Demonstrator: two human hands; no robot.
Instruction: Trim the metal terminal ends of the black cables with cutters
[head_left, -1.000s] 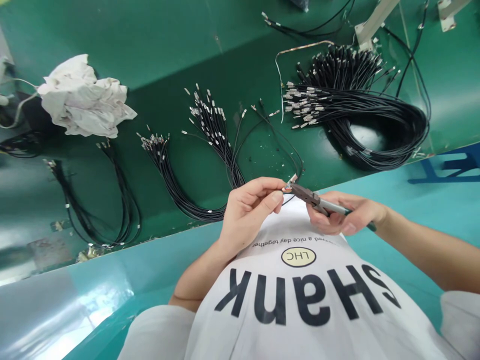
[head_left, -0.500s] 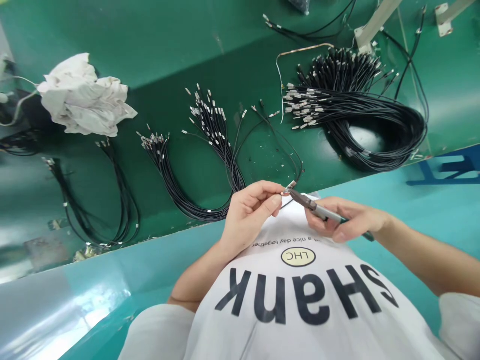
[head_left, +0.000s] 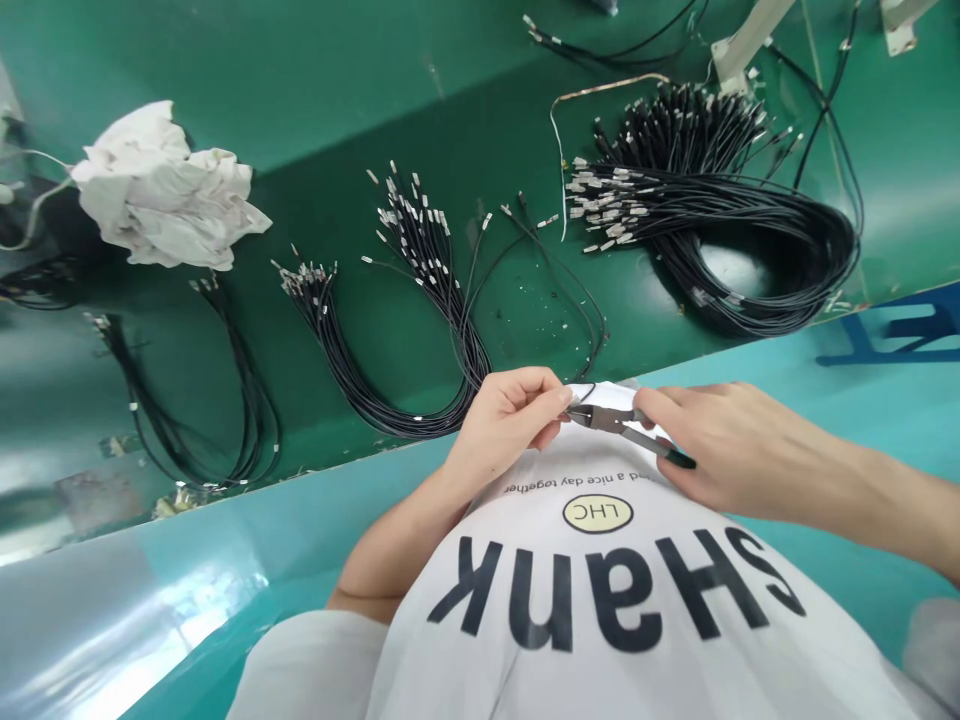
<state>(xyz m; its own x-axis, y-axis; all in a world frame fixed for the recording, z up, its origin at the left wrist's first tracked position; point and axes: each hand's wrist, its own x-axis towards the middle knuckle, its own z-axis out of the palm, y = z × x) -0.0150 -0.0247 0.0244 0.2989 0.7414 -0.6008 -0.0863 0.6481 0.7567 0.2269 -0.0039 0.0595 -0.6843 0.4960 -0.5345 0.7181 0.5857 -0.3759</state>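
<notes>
My left hand (head_left: 517, 410) pinches the end of a thin black cable (head_left: 589, 385) between thumb and fingers, just in front of my shirt. In my right hand (head_left: 697, 435) is a pair of pliers (head_left: 619, 420) with dark jaws, grey handles and a dark green grip end. Its handles are spread a little apart. The jaw tips lie at the cable end by my left fingertips; whether they bite on it I cannot tell. Part of the cable end is hidden by my fingers. From there the cable seems to run back onto the green table (head_left: 330, 120).
A black cable bundle with white-tagged ends (head_left: 367, 385) curves left of centre. A larger coil (head_left: 795, 250) lies at the right, near a metal post (head_left: 750, 45). On the left are a crumpled white cloth (head_left: 165, 190) and a smaller bundle (head_left: 247, 390). Small scraps litter the table.
My right hand has turned over, back now upward, and the pliers have swung to lie nearly level. Both the jaws and the cable end have come slightly lower, closer to my shirt.
</notes>
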